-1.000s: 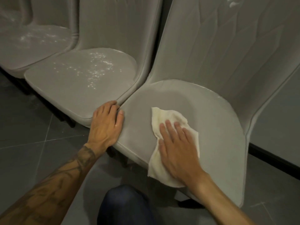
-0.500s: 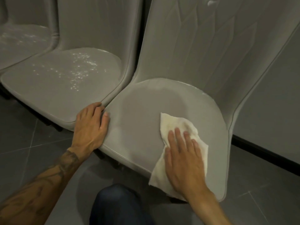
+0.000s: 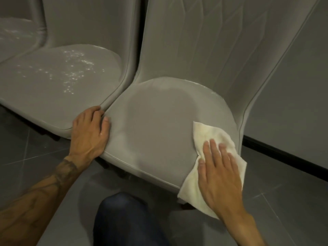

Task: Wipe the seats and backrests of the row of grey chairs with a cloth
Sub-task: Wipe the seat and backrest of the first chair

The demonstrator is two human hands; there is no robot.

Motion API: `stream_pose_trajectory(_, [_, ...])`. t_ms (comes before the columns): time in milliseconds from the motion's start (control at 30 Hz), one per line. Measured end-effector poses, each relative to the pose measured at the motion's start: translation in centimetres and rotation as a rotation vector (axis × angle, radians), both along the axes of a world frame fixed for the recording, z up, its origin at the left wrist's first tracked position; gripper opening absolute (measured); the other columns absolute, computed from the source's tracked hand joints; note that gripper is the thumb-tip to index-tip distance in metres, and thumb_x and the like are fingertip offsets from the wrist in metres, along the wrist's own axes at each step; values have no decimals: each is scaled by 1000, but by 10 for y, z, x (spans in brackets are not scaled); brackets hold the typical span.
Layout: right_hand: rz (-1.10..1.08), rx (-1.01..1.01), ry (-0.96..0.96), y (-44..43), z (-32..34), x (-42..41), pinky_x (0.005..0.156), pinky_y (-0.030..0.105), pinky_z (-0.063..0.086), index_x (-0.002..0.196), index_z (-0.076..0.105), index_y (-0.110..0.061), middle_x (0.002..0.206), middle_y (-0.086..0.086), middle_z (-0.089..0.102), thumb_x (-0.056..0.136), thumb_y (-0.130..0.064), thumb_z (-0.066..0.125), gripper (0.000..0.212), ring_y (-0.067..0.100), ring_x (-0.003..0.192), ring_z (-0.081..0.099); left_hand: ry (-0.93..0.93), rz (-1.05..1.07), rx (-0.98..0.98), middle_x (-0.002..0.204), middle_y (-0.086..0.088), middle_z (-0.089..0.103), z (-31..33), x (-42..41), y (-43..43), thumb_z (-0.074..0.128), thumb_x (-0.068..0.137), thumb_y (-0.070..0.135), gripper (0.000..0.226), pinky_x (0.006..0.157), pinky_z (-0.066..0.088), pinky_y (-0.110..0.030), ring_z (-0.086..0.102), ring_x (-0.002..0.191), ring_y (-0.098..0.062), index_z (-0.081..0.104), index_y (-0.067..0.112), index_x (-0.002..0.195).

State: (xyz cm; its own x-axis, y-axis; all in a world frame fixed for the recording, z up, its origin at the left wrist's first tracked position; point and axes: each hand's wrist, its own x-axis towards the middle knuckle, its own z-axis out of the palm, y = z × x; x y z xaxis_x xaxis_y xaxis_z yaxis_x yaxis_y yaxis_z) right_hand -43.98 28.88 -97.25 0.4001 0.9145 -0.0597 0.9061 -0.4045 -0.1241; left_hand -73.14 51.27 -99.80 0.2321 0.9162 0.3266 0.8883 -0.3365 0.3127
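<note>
Right hand flat on crumpled cloth, smooth rounded seat

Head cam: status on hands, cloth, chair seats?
Right hand flat on cream cloth, front-right edge of nearest grey seat. Left hand braces its left edge. Next grey seat speckled. Nothing blocking.

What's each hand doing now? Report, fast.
Left hand: open, resting on the seat edge, holding nothing.
Right hand: open, flat, pressing the cloth onto the seat.
</note>
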Motion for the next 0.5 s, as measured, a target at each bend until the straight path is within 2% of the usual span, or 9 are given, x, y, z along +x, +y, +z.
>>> stream_pose_trajectory(67, [26,5,38,23,0,-29,130,48,13,165,20,-16,172,8,16,107,-45,10,66,30,160,13,6,13,-10,141,-18,58,1,0,0,37,105,38,49,110,39,-52,54,127,-40,64,2,124])
stream_pose_trajectory(167, [231,18,32,70,-4,-73,128,45,7,165,15,-21,174,5,10,109,-43,13,60,28,160,9,36,9,-10,141,-18,58,5,0,-1,38,105,37,46,110,40,-52,54,127,-41,64,3,122])
stream_pose_trajectory(233, [322,9,9,76,-3,-71,128,44,10,165,18,-23,173,2,12,110,-43,16,59,26,160,11,62,6,-6,140,-18,58,4,-1,-2,39,106,36,43,109,40,-52,54,127,-41,64,4,121])
stream_pose_trajectory(333, [320,7,0,29,-6,-30,128,43,19,164,22,-25,172,-2,18,109,-48,12,60,22,160,16,60,-2,8,141,-17,58,1,-3,0,40,107,36,41,109,40,-51,54,126,-39,63,5,122])
stream_pose_trajectory(433, [286,-32,-18,-28,-9,12,130,42,19,165,14,-29,173,-9,11,108,-55,6,64,13,161,8,45,4,14,139,-17,58,-1,-3,0,41,107,37,41,108,40,-51,55,124,-40,63,5,121])
stream_pose_trajectory(500, [283,-52,-14,-48,-8,26,129,42,20,165,13,-27,173,-9,9,108,-53,10,63,12,161,6,48,5,20,139,-18,58,-1,-3,0,43,108,35,40,107,40,-50,55,124,-40,64,4,121])
